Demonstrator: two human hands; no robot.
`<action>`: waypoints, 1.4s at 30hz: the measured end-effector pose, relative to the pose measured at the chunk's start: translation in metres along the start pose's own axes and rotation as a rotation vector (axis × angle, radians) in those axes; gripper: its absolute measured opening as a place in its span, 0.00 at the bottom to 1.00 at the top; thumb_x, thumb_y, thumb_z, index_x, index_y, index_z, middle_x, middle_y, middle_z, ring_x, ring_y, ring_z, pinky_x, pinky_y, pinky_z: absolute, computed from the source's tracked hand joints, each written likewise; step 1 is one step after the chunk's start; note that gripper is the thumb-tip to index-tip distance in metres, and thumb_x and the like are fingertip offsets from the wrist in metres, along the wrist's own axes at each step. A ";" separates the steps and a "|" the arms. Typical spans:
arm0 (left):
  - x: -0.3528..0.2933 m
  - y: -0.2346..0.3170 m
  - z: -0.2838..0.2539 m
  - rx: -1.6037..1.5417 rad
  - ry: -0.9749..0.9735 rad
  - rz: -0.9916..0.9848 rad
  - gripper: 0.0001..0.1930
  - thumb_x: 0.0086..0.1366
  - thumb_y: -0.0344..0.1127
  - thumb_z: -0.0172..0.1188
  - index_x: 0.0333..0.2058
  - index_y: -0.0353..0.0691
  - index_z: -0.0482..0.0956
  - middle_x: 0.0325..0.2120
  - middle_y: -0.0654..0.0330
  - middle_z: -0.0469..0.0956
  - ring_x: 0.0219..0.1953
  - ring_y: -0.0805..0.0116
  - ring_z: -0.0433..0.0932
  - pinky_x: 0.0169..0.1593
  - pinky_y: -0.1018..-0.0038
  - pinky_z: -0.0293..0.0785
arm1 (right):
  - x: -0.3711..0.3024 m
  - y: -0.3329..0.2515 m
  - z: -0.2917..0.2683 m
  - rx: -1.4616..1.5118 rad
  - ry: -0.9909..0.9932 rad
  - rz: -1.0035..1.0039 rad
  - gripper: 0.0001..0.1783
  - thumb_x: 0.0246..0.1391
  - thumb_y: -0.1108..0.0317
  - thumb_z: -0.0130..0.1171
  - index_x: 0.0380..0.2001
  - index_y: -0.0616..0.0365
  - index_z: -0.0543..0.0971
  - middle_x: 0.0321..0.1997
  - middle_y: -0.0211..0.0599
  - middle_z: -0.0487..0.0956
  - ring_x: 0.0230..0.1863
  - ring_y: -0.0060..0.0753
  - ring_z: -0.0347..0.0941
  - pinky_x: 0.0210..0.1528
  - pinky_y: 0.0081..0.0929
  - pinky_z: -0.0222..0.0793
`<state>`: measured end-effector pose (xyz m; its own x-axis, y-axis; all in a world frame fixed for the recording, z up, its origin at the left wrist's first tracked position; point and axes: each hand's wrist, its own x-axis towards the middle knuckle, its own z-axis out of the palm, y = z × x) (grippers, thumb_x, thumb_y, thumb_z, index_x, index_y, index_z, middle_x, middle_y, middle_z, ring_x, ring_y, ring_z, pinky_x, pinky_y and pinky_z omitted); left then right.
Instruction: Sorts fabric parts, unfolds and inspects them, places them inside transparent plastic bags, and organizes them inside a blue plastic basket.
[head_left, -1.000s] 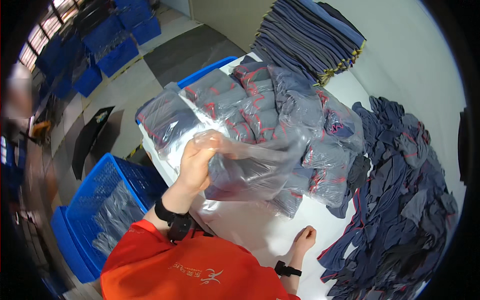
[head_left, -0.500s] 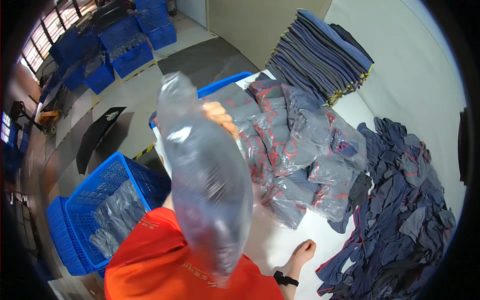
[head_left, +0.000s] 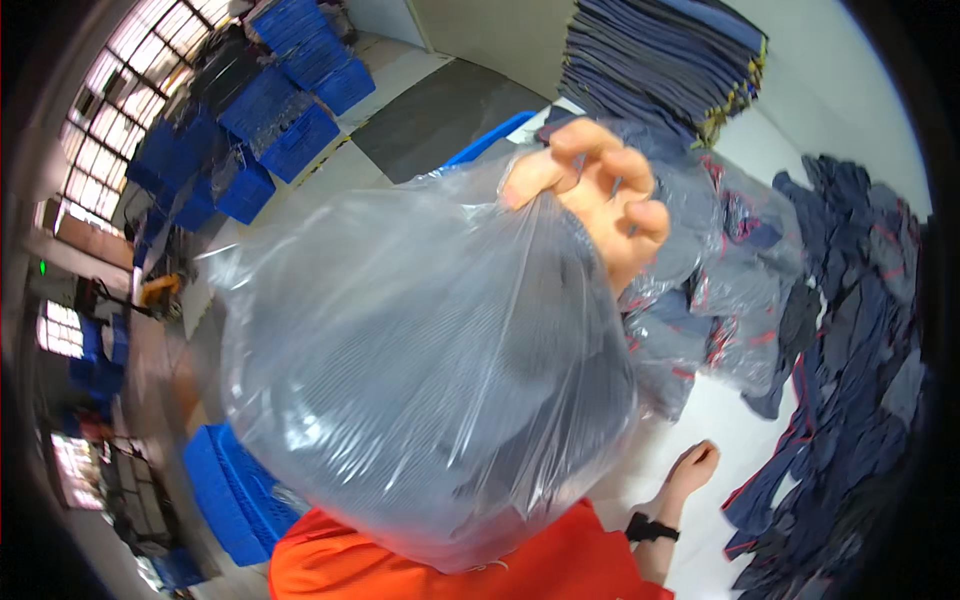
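My left hand (head_left: pixel 597 200) is raised in front of me, palm toward me and fingers curled, gripping the gathered edge of a clear plastic bag (head_left: pixel 430 370). Dark grey-blue, finely ribbed folded fabric fills the bag. The bulging bag hangs close before my orange shirt (head_left: pixel 340 555) and covers much of the view, hiding my left forearm. Lower right, my right hand (head_left: pixel 697 464) rests closed over the white table (head_left: pixel 690 425), a black band on its wrist. Nothing shows in its fingers. Beyond my left hand lie several bagged grey garments with red trim (head_left: pixel 740 290).
A loose heap of dark garments (head_left: pixel 840 390) covers the table's right side. A tall stack of folded dark fabric (head_left: pixel 660 70) stands at the back. A blue crate (head_left: pixel 235 495) sits lower left; more blue crates (head_left: pixel 300 140) are stacked on the floor far left.
The bag has swung from upright and narrow to broad across the view. My left hand has moved right and up, its palm now showing. My right hand stays closed over the table.
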<state>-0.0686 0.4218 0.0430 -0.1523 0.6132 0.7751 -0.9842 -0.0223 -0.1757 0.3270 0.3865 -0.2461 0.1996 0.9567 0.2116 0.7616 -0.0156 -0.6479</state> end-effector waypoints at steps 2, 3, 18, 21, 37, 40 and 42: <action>0.007 -0.007 -0.004 -0.056 -0.028 -0.073 0.12 0.57 0.40 0.51 0.15 0.54 0.73 0.47 0.74 0.67 0.56 0.70 0.58 0.54 0.65 0.51 | 0.000 0.003 -0.002 -0.022 -0.009 0.041 0.07 0.55 0.71 0.49 0.31 0.65 0.73 0.28 0.41 0.72 0.29 0.36 0.65 0.37 0.29 0.64; 0.007 -0.008 -0.001 -0.027 -0.021 -0.098 0.12 0.57 0.40 0.52 0.15 0.53 0.73 0.47 0.74 0.67 0.56 0.70 0.58 0.54 0.65 0.51 | 0.005 0.000 0.002 -0.002 0.004 -0.003 0.07 0.54 0.72 0.49 0.31 0.65 0.73 0.28 0.40 0.71 0.28 0.34 0.65 0.36 0.28 0.64; -0.047 -0.001 0.074 0.736 0.571 -0.357 0.12 0.66 0.40 0.46 0.34 0.37 0.70 0.44 0.59 0.70 0.45 0.65 0.70 0.50 0.65 0.66 | 0.037 -0.223 -0.127 1.408 -0.683 -0.211 0.36 0.51 0.55 0.55 0.58 0.60 0.56 0.54 0.43 0.66 0.51 0.33 0.69 0.51 0.30 0.64; -0.048 -0.017 0.100 0.999 0.806 -0.324 0.14 0.66 0.39 0.46 0.41 0.33 0.71 0.42 0.53 0.72 0.39 0.63 0.75 0.46 0.69 0.73 | 0.028 -0.275 -0.121 1.335 -0.644 -0.751 0.50 0.42 0.64 0.64 0.64 0.58 0.46 0.59 0.42 0.60 0.58 0.33 0.60 0.59 0.28 0.55; -0.086 -0.082 0.222 1.005 0.736 -0.220 0.25 0.68 0.51 0.39 0.53 0.36 0.63 0.49 0.54 0.66 0.54 0.59 0.63 0.55 0.60 0.62 | -0.066 -0.303 -0.112 2.065 -1.361 0.376 0.23 0.58 0.59 0.47 0.55 0.57 0.65 0.50 0.40 0.72 0.50 0.35 0.71 0.53 0.36 0.69; -0.114 -0.081 0.227 1.366 0.806 -0.124 0.24 0.67 0.51 0.41 0.52 0.39 0.64 0.46 0.57 0.66 0.50 0.63 0.65 0.53 0.65 0.61 | -0.066 -0.304 -0.118 1.995 -1.313 0.347 0.23 0.58 0.57 0.47 0.53 0.58 0.67 0.50 0.38 0.72 0.48 0.33 0.72 0.51 0.33 0.70; -0.132 -0.081 0.231 1.451 0.739 -0.225 0.27 0.64 0.52 0.46 0.53 0.37 0.62 0.46 0.57 0.65 0.47 0.64 0.68 0.49 0.67 0.63 | -0.058 -0.301 -0.121 1.991 -1.273 0.390 0.23 0.58 0.58 0.47 0.53 0.59 0.67 0.50 0.38 0.73 0.48 0.33 0.72 0.50 0.32 0.70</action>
<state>0.0101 0.1605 0.0948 -0.3486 0.9178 0.1902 -0.3007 -0.3018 0.9047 0.1611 0.3001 0.0251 -0.7737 0.6276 0.0870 -0.6166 -0.7144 -0.3308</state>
